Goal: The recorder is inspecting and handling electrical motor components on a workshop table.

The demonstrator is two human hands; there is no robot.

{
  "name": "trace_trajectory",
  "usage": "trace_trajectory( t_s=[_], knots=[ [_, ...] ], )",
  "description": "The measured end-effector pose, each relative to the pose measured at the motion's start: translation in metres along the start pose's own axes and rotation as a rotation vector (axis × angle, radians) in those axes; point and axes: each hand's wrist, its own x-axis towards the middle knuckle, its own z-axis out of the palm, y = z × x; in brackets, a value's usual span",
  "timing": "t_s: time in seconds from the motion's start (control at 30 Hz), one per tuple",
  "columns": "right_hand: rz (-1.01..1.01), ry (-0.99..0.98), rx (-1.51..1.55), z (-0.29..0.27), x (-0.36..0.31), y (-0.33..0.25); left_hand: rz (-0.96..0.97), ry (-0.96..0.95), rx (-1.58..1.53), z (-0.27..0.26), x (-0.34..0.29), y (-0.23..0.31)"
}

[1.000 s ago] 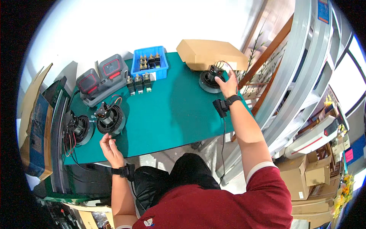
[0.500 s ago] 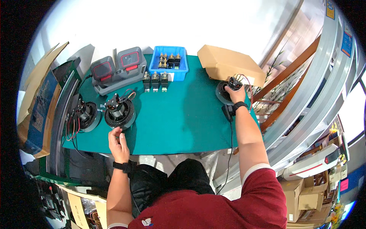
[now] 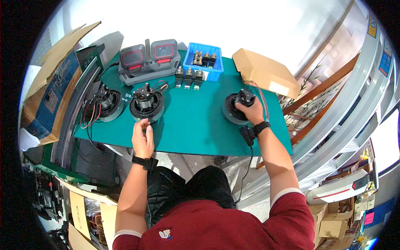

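Observation:
My right hand (image 3: 253,110) grips the black motor part on top of a round wheel-like motor unit (image 3: 234,113) at the table's right side. Thin wires trail from this unit past my fingers. My left hand (image 3: 143,139) holds nothing, its fingers loosely bent and the thumb apart. Just beyond its fingertips sits a second motor unit (image 3: 146,105), with a black ring, a motor on top and red and black wires; whether they touch I cannot tell. A third motor unit (image 3: 107,105) lies left of it, wires hanging down at its side.
Behind stand a grey dual-slot case (image 3: 152,68) with red trim, several black parts with brass tops (image 3: 188,78) and a blue bin (image 3: 213,75) holding more. A cardboard box (image 3: 266,71) lies far right. An open carton (image 3: 54,96) stands left; an aluminium ladder (image 3: 354,108) stands right.
My right hand has brought its motor unit nearer to me and leftward, away from the cardboard box. My left hand stays by the middle unit. The whole view has shifted slightly.

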Motion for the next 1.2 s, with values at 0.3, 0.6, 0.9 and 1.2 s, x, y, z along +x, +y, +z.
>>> trace_trajectory(
  t_s=[0.3, 0.6, 0.9, 1.2],
  knots=[
    [-0.058, -0.207, 0.055, 0.048, -0.034, -0.064, 0.015, 0.017, 0.024, 0.0, 0.001, 0.0],
    [-0.065, -0.192, 0.095, 0.051, -0.044, -0.041, -0.033, -0.082, 0.016, -0.006, -0.002, -0.001],
    [0.23, -0.306, 0.648, 0.018, -0.094, -0.047, -0.047, -0.155, -0.256, 0.003, 0.002, 0.008],
    [-0.076, -0.578, 0.687, -0.01, -0.177, -0.071, -0.207, -0.475, -0.485, 0.044, -0.033, 0.057]
  ],
)
